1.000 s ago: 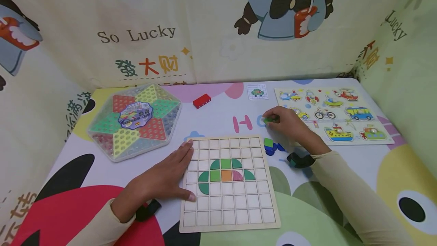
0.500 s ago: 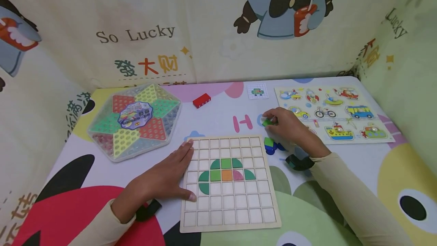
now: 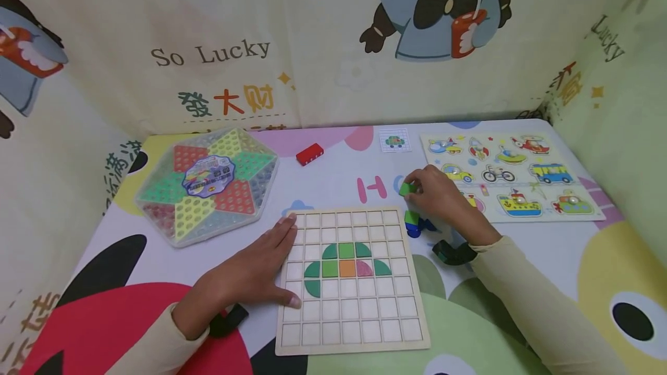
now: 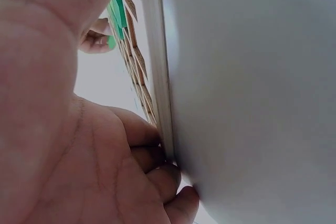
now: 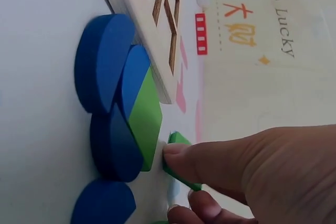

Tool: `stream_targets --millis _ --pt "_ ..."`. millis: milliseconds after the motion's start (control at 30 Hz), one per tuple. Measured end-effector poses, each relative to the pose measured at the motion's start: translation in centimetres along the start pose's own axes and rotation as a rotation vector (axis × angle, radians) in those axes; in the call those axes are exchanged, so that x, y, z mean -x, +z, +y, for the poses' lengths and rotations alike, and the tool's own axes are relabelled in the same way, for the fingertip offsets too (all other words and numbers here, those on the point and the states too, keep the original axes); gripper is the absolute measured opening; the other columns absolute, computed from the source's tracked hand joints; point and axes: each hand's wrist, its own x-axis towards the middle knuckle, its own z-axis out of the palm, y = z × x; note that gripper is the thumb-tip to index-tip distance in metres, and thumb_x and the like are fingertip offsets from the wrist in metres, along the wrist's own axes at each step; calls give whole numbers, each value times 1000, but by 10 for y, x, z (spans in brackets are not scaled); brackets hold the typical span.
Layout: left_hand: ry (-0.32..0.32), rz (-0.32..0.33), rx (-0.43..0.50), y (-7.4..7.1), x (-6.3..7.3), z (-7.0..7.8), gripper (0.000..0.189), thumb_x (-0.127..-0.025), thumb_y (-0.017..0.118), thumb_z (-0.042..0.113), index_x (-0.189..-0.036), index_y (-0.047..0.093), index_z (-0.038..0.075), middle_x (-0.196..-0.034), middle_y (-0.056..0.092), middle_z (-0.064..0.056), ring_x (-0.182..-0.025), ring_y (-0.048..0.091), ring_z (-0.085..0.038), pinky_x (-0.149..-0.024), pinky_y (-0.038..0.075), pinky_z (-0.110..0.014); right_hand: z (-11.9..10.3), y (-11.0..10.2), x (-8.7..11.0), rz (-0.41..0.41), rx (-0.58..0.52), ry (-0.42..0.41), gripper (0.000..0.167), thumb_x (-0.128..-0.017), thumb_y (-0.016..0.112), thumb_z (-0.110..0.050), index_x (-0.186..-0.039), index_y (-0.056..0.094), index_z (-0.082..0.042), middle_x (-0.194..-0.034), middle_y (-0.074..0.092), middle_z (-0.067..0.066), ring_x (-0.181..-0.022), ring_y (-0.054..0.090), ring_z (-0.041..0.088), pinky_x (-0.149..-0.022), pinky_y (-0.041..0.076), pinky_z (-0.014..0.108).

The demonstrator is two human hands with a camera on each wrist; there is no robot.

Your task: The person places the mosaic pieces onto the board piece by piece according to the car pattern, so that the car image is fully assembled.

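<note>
My left hand rests along the left edge of a wooden grid board, its fingers stretched out and the thumb lower on the same edge. Set in the grid are green quarter-round pieces, green squares, an orange square and a pink quarter-round. Beyond the board's right corner, my right hand pinches a green block just above the table. Close below it lie several blue rounded blocks with a green square block leaning on them.
A small pattern card lies at the back. To the right is a vehicle picture puzzle board. At the left sits a clear-lidded Chinese checkers box, with a red block beside it. A printed curtain surrounds the table.
My right hand has turned slightly and drawn a little nearer, so more of the green block shows at its fingertips. The left hand has stayed on the board.
</note>
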Motion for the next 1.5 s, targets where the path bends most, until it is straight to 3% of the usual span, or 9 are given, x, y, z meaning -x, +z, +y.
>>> stream_targets --millis 233,533,767,1000,1300,1500 --pt "-2 -8 0 -1 0 0 125 -67 78 63 -154 16 -1 -163 3 -9 -147 3 -31 -113 22 -50 2 3 0 -9 -78 -22 21 -91 65 -7 -112 63 -1 -102 62 13 -91 53 28 -83 47 42" --pt "-3 -4 8 0 -1 -1 125 -66 79 63 -154 16 -1 -163 3 -9 -147 3 -31 -113 23 -50 4 2 1 45 -124 -38 31 -99 55 -16 -120 64 4 -102 63 14 -84 52 26 -68 42 36" --pt "-3 -5 6 0 -2 0 125 -66 79 63 -154 16 1 -163 2 -8 -147 3 -30 -113 22 -50 2 3 3 37 -152 -107 30 -96 62 -9 -125 63 -2 -97 64 11 -82 54 25 -72 45 36" --pt "-26 -11 1 -1 -2 3 125 -65 81 61 -155 16 2 -163 2 -7 -148 2 -29 -113 24 -49 -4 5 6 4 -162 -165 23 -95 63 -6 -117 67 -3 -114 66 12 -91 58 25 -83 51 38" --pt "-27 -8 8 -1 -2 4 125 -66 81 60 -154 16 1 -163 3 -8 -148 2 -30 -113 24 -50 -16 9 10 -18 -186 -203 27 -93 63 -3 -120 64 -3 -105 66 8 -87 58 23 -79 53 35" --pt "-21 -4 0 -1 -1 3 125 -66 80 62 -154 17 0 -163 3 -8 -147 2 -30 -113 23 -50 -26 11 19 19 -214 -317 22 -92 66 -2 -114 67 -1 -103 64 6 -84 58 20 -72 52 33"
